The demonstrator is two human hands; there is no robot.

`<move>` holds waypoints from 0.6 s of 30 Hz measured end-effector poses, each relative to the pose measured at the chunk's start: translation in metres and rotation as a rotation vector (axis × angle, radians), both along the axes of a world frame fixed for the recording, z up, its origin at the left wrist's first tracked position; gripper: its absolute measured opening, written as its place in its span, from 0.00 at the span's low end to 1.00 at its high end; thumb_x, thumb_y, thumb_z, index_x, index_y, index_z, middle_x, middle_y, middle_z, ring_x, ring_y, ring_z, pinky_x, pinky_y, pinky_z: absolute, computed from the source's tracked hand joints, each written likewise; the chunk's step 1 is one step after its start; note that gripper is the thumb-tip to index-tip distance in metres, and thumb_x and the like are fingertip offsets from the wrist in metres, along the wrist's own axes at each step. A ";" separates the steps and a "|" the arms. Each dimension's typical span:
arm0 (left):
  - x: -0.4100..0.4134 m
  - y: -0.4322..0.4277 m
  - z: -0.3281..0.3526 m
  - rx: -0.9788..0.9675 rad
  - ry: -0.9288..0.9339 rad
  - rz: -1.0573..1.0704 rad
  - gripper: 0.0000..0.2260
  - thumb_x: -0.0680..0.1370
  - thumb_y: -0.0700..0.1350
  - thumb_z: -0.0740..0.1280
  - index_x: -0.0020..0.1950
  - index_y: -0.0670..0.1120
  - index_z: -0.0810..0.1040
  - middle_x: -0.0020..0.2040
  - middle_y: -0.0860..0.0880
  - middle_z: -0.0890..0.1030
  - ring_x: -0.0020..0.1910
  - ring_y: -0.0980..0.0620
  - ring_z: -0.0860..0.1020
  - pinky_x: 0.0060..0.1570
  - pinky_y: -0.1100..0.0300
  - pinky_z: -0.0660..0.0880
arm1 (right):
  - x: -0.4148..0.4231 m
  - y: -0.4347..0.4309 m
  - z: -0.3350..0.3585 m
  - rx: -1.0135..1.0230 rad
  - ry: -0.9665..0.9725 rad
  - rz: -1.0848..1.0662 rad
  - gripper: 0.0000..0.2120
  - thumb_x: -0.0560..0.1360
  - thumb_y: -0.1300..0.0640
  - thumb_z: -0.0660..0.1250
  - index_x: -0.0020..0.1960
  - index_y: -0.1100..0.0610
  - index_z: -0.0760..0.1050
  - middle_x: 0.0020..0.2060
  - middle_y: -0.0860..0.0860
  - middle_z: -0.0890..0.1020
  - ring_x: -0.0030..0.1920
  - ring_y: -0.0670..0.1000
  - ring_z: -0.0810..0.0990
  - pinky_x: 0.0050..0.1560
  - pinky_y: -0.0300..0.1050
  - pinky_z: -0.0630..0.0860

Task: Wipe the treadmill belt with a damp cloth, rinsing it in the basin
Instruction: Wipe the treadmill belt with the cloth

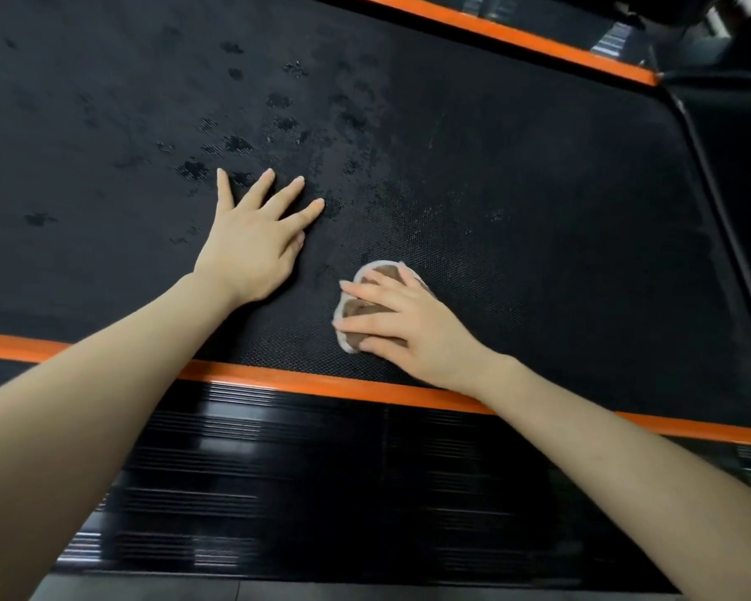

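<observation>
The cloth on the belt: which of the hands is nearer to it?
Right. The right hand presses on the cloth; the left hand lies flat on the belt, apart, to its left.

left hand (256,240): palm down, fingers straight, splayed | right hand (404,327): palm down, fingers extended, pressing flat | forearms: both bare, outstretched forward

The left hand (256,236) lies flat, fingers spread, on the black belt (517,188) mid-frame. To its lower right, the right hand (404,323) presses a brown and white cloth (355,309) on the belt. Wet spots (235,143) dot the upper middle. An orange strip (321,381) crosses below the hands.
</observation>
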State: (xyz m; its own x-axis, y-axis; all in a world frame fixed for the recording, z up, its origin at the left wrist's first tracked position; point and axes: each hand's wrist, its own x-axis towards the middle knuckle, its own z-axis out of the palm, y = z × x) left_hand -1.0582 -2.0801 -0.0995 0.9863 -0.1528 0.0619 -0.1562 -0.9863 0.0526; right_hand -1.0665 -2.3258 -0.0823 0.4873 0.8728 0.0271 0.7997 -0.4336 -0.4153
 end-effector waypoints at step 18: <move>0.000 0.003 -0.007 -0.002 -0.048 0.001 0.32 0.74 0.57 0.37 0.74 0.54 0.63 0.75 0.48 0.62 0.75 0.40 0.57 0.69 0.33 0.42 | 0.061 0.026 -0.004 0.118 -0.111 -0.499 0.09 0.77 0.54 0.62 0.52 0.49 0.81 0.67 0.50 0.72 0.68 0.56 0.65 0.68 0.57 0.59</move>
State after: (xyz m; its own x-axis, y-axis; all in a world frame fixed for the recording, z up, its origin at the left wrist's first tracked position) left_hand -1.0580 -2.0774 -0.1068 0.9823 -0.1521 0.1094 -0.1580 -0.9863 0.0475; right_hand -1.0059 -2.2997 -0.0865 0.8317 0.5232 0.1859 0.5497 -0.7286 -0.4087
